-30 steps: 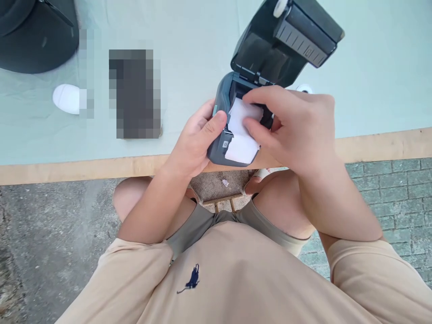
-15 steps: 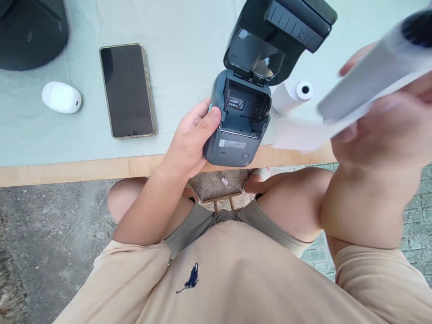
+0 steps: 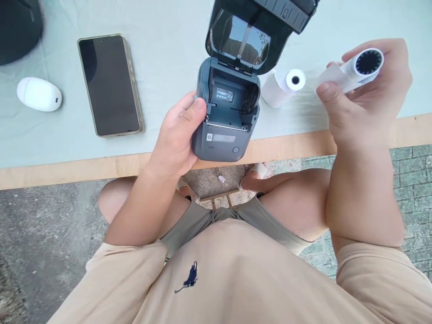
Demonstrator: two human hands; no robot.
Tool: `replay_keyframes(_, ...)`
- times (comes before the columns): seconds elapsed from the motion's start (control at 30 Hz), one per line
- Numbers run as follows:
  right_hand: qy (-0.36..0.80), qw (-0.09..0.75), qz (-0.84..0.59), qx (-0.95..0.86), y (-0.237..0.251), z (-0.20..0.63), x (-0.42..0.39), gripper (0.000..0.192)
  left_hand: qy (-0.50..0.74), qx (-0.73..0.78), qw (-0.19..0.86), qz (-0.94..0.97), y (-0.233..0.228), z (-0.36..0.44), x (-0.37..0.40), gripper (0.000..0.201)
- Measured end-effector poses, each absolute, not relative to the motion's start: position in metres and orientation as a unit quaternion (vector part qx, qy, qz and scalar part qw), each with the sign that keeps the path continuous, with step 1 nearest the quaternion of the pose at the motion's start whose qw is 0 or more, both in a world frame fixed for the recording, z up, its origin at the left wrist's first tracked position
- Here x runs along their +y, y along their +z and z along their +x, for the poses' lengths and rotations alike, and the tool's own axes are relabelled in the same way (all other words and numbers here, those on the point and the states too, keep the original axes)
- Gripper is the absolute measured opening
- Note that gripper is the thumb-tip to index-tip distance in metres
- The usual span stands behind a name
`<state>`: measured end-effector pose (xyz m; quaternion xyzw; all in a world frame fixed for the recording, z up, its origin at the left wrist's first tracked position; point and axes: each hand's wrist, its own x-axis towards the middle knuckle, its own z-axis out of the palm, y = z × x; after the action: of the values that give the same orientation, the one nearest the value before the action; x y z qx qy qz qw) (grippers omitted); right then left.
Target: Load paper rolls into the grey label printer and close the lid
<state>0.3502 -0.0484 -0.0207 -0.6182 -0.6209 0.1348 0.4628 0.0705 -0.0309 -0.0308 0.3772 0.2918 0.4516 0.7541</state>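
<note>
1. The left hand [image 3: 175, 135] is wrapped round the side of the small grey printer [image 3: 224, 119], thumb pressed against its upper left corner, fingers closed on the body. It sits right at the table's wooden edge [image 3: 101, 164].
2. The lid [image 3: 249, 31] stands wide open, tipped back away from the thumb, and the paper bay just beside that thumb is empty, only a small label showing inside.
3. Over to the right, the right hand [image 3: 367, 99] pinches a nearly spent paper roll [image 3: 362, 67] between thumb and fingertips, held up off the table, with a loose tail of paper trailing toward the thumb.
4. A fuller paper roll [image 3: 283, 87] lies on the cloth between the two hands, close behind the printer.
5. Beyond the left knuckles — a phone [image 3: 110, 85], a white oval gadget [image 3: 38, 93].
6. Risk, as I judge it: the printer overhangs the edge, so a loosened left grip could tip it into the lap. That light pinch could also let the roll slip and unspool.
</note>
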Motion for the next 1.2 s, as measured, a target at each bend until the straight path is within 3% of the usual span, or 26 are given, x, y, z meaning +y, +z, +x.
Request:
replay_keyframes(0.13, 0.11, 0.426, -0.64, -0.63, -0.026, 0.359, -0.041, 0.034, 0.441, 0.312, 0.754, 0.373, -0.03, 0.069, -0.031, 0.028)
replay_keyframes(0.27, 0.06, 0.379, -0.663, -0.642, -0.022, 0.355, -0.045, 0.06, 0.447, 0.314, 0.75, 0.373, -0.032, 0.068, -0.03, 0.03)
replay_keyframes(0.4, -0.028, 0.416, -0.604, -0.679, -0.009, 0.329, -0.056, 0.046, 0.443, 0.299, 0.753, 0.384, -0.033, 0.068, -0.03, 0.029)
replay_keyframes(0.53, 0.05, 0.29, -0.627, -0.721, -0.014, 0.303, -0.05, 0.052, 0.438, 0.304, 0.752, 0.388, -0.033, 0.067, -0.03, 0.03)
replay_keyframes(0.63, 0.059, 0.246, -0.65, -0.717, -0.021, 0.295, -0.041, 0.042, 0.442, 0.306, 0.754, 0.377, -0.033, 0.067, -0.03, 0.03)
replay_keyframes(0.7, 0.102, 0.288, -0.637, -0.707, -0.023, 0.292, -0.04, 0.044, 0.442, 0.301, 0.757, 0.375, -0.034, 0.067, -0.03, 0.03)
replay_keyframes(0.8, 0.199, 0.402, -0.594, -0.668, -0.02, 0.288, -0.044, 0.063, 0.442, 0.302, 0.756, 0.376, -0.034, 0.067, -0.03, 0.03)
replay_keyframes(0.93, 0.386, 0.527, -0.569, -0.5, -0.013, 0.284, -0.042, 0.046, 0.449, 0.302, 0.757, 0.365, -0.033, 0.068, -0.031, 0.027)
replay_keyframes(1.1, 0.598, 0.496, -0.523, -0.351, -0.006, 0.288, -0.034, 0.046, 0.458, 0.298, 0.749, 0.375, -0.037, 0.068, -0.031, 0.027)
replay_keyframes(1.2, 0.519, 0.532, -0.533, -0.405, -0.003, 0.286, -0.039, 0.037, 0.456, 0.294, 0.746, 0.386, -0.037, 0.068, -0.03, 0.029)
